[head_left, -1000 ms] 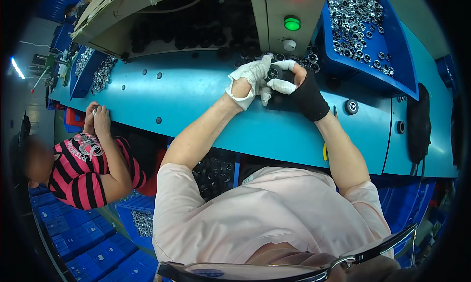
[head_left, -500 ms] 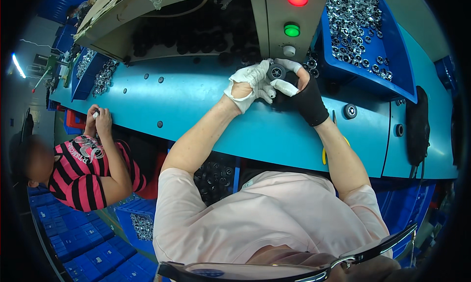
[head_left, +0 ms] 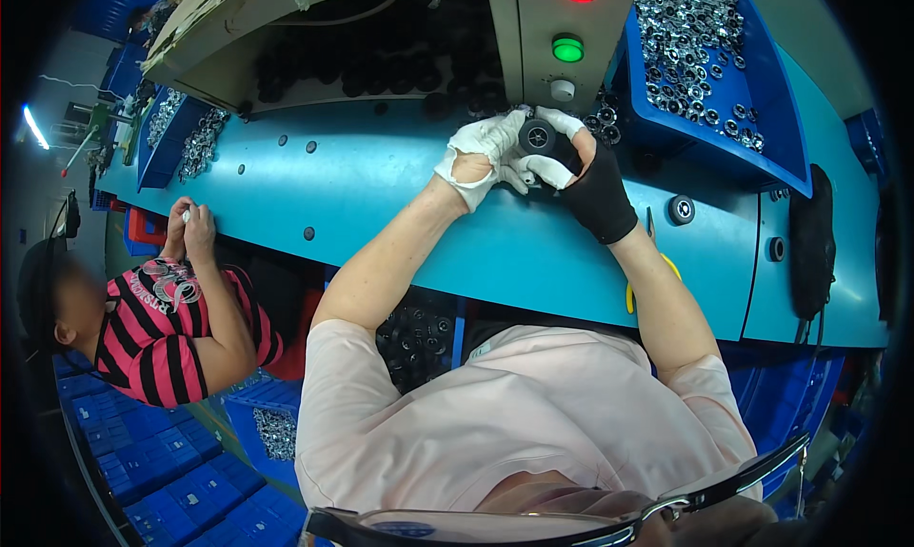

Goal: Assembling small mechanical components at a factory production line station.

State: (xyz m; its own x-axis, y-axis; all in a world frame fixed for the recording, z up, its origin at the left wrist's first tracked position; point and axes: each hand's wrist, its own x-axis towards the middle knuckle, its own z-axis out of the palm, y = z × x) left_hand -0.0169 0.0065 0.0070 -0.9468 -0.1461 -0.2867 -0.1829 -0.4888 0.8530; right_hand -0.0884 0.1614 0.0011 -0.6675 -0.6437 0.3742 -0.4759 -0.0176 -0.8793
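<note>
A small black toy-like wheel (head_left: 537, 138) with a silver spoked hub is held up over the bench, its hub face showing. My left hand (head_left: 484, 155), in a worn white glove, is closed at the wheel's left side, and its lower fingers curl beneath it. From the right, my right hand (head_left: 592, 178) pinches the same wheel. It wears a black fingerless glove with white coverings on the thumb and forefinger. Dark pieces sit in the shadow under and behind my hands, too unclear to name. Another wheel (head_left: 681, 210) lies to the right of my right wrist.
Ahead stands a machine (head_left: 557, 19) with red and green lights and a knob. A blue bin (head_left: 790, 147) of shiny hubs is at right, near a black pouch (head_left: 811, 247). Yellow-handled pliers (head_left: 668, 266) lie by my right forearm. A co-worker (head_left: 157, 328) sits at left.
My right thumb has shifted left along the wheel's lower edge. The wheel stays between my hands, almost in place. The co-worker's head has come further into view.
</note>
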